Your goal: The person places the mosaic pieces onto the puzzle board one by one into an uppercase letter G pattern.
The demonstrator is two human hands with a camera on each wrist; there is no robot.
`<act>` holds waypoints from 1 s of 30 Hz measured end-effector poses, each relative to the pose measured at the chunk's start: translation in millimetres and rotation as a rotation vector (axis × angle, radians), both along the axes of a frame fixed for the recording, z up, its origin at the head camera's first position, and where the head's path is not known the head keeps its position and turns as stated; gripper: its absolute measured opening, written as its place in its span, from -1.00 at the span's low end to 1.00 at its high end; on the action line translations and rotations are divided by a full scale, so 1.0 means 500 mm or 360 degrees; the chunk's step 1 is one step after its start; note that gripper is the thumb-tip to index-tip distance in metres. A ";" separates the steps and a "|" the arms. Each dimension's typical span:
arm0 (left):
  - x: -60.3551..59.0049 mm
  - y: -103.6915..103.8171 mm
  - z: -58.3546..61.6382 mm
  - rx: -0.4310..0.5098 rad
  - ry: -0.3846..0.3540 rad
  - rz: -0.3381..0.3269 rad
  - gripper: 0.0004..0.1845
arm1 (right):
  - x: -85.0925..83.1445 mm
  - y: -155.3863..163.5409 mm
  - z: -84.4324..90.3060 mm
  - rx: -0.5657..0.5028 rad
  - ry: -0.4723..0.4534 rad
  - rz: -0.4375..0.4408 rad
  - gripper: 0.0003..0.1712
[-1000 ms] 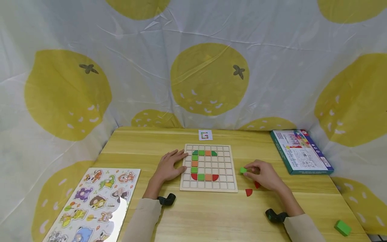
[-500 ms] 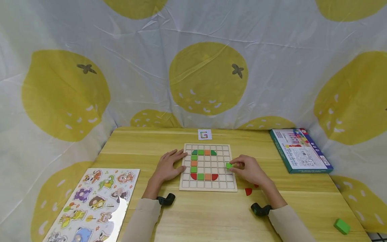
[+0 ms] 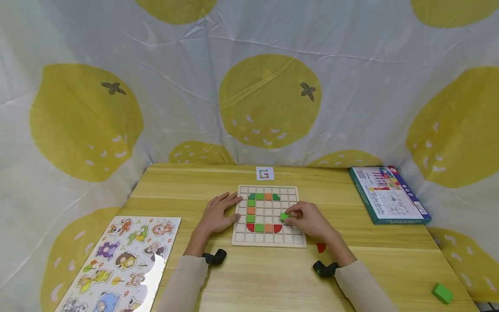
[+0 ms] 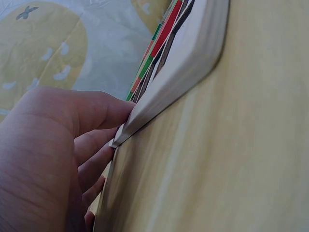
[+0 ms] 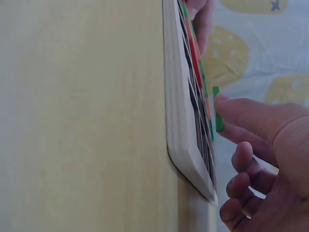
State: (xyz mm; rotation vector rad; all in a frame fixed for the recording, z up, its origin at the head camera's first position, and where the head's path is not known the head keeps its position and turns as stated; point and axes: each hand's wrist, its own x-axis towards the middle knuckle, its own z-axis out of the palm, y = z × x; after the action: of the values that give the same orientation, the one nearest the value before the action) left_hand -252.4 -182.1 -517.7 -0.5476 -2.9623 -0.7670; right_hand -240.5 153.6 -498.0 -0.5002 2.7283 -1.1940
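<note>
One small green tile (image 3: pixel 284 216) sits pinched between thumb and forefinger of the right hand (image 3: pixel 309 221), held just above the right-hand part of the grid board (image 3: pixel 269 236). The right wrist view shows the same green tile (image 5: pixel 218 110) at the tip of an extended finger, close to the board face but apart from it; the remaining fingers curl loosely underneath. Coloured tiles already seated in the board form a C shape of green, orange and red pieces, and the held tile lies immediately right of that shape, above its lower right red corner piece.

Left hand (image 3: pixel 218 214) lies flat with fingers straight and slightly spread, fingertips resting against the board's left edge; the left wrist view confirms the fingers (image 4: pixel 96 108) touching that rim. It holds nothing.

Surroundings: a red tile (image 3: pixel 321 247) lies on the wooden table (image 3: pixel 273 281) just right of the board, near the right wrist. A pattern card (image 3: pixel 265 173) lies beyond the board's far edge.
</note>
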 end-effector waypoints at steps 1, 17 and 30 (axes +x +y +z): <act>-0.001 0.000 0.000 0.0000 0.0002 0.0000 -0.37 | 0.000 -0.003 -0.001 -0.0002 0.0014 0.0018 -0.78; 0.001 0.000 0.002 -0.0010 -0.0010 0.0001 -0.38 | -0.007 -0.028 -0.016 0.0040 0.0029 0.0097 -0.81; -0.003 0.000 -0.002 -0.0016 -0.0024 0.0000 -0.37 | -0.008 -0.033 -0.012 0.0065 0.0018 0.0094 -0.82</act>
State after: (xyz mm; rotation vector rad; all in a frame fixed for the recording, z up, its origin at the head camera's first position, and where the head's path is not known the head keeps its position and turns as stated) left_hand -253.9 -182.2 -518.8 -0.5445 -2.9815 -0.7596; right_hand -244.3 137.3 -503.9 -0.5803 2.7208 -1.1228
